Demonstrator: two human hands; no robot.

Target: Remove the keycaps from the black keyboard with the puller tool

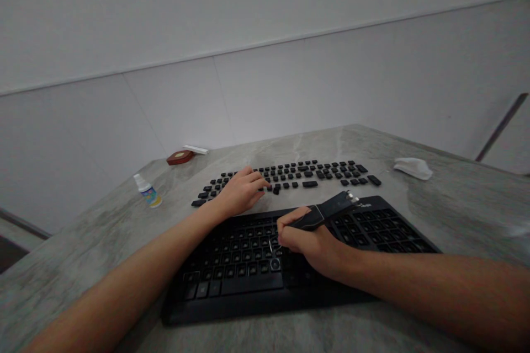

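A black keyboard [232, 287] with its keycaps removed lies on the grey table in front of me. My right hand [308, 242] rests on it, closed round a black keycap puller tool [327, 211] whose wire tip points down at the keyboard's middle. Beyond the keyboard, loose black keycaps [314, 172] are laid out in rows on the table. My left hand [242, 192] reaches over those rows with its fingers curled, fingertips on a keycap near the middle of the rows.
A small white spray bottle [147, 191] stands at the left. A red-brown round object [180, 157] and a white strip [196, 149] lie at the back by the wall. A crumpled white cloth [413, 167] lies at the right.
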